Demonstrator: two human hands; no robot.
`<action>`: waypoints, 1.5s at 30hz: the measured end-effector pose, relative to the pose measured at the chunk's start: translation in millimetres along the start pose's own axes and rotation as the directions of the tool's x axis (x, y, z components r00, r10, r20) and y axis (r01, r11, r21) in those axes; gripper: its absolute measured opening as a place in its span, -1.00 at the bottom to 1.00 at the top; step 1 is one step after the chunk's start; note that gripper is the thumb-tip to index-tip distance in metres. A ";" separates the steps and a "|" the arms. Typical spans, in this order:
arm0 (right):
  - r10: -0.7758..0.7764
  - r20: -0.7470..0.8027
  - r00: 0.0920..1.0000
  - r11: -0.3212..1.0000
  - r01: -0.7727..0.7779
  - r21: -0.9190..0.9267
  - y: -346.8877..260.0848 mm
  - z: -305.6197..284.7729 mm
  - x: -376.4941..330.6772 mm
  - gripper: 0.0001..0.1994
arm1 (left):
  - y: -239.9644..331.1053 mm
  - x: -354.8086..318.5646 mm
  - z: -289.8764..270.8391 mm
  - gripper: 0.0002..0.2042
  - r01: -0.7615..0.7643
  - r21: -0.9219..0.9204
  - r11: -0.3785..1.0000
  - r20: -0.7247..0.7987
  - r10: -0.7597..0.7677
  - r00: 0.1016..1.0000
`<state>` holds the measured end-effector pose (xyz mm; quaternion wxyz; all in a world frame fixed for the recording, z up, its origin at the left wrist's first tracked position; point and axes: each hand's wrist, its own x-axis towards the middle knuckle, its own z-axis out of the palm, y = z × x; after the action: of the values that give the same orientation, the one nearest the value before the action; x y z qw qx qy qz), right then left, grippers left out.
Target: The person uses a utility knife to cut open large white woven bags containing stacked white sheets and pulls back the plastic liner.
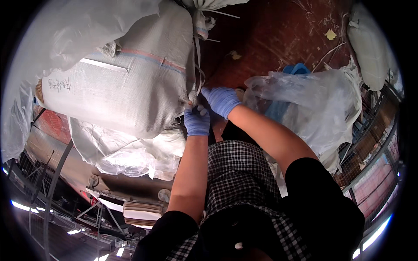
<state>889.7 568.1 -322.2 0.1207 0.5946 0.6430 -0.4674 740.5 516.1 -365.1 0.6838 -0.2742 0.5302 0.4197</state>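
- Woven sack (pixel 117 93) lies left of both gloved hands, long axis crosswise.
- Left hand (pixel 197 122) fingers pinch its plastic ties (pixel 197 65).
- Right hand (pixel 222 101) fingers curled alongside, grip unclear.

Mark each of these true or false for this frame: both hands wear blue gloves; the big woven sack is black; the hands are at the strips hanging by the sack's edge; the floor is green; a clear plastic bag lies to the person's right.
1. Both hands wear blue gloves. True: the left hand and right hand are each in a blue glove.
2. The woven sack is black. False: it is white, with a faint coloured stripe.
3. The hands are at the white strips by the sack's edge. True.
4. The floor is green. False: it is reddish-brown.
5. A clear plastic bag lies to the person's right. True: something blue shows through it.
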 end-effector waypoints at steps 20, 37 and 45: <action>0.134 -0.114 0.984 0.977 -0.151 -0.153 59.4 39.4 -34.7 -0.81 | -5.7 -0.4 -7.4 -0.81 -0.015 -0.084 0.996 0.090 0.022 0.996; 0.057 -0.174 0.983 0.992 -0.075 -0.099 26.8 14.9 -25.7 -0.83 | -2.3 -12.6 -1.8 -0.79 0.040 -0.161 0.986 0.230 -0.002 0.973; 0.175 -0.003 0.985 0.983 -0.174 -0.063 80.4 73.5 -20.9 -0.78 | -3.6 -14.5 2.3 -0.75 0.021 -0.161 0.987 0.109 -0.004 0.994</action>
<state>936.3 488.1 -383.4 0.1807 0.6440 0.6027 -0.4352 743.6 512.1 -350.8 0.6895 -0.3091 0.4548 0.4714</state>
